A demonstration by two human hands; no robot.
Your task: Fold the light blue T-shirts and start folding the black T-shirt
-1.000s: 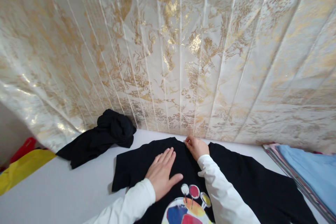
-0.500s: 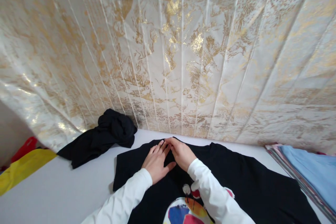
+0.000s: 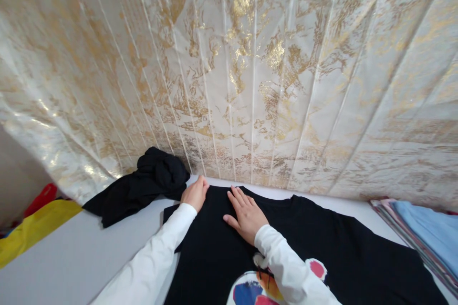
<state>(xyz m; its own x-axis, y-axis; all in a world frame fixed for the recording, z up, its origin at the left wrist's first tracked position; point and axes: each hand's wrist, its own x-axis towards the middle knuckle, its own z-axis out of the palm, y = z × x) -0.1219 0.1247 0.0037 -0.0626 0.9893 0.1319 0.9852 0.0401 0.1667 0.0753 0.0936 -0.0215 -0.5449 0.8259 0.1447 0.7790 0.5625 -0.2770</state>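
A black T-shirt (image 3: 343, 248) with a colourful print lies spread over the white table, its neckline toward the back. At its far left shoulder edge, my left hand (image 3: 195, 194) is closed with the fingers pinching the cloth. My right hand (image 3: 246, 214) rests flat on the shirt beside the neckline, fingers stretched out and thumb apart. Part of the print is covered by my right sleeve. Some of the left sleeve cloth shows under and beside my left wrist.
A crumpled black garment (image 3: 143, 186) lies at the back left against the gold-patterned curtain (image 3: 229, 81). Yellow cloth (image 3: 39, 226) and red cloth (image 3: 41, 198) sit at the far left. A stack of folded clothes (image 3: 425, 228), light blue on top, stands at the right.
My left hand has moved left from beside my right hand to the shirt's shoulder edge and closed there. My right hand has flattened out, and the shirt's left side has shifted.
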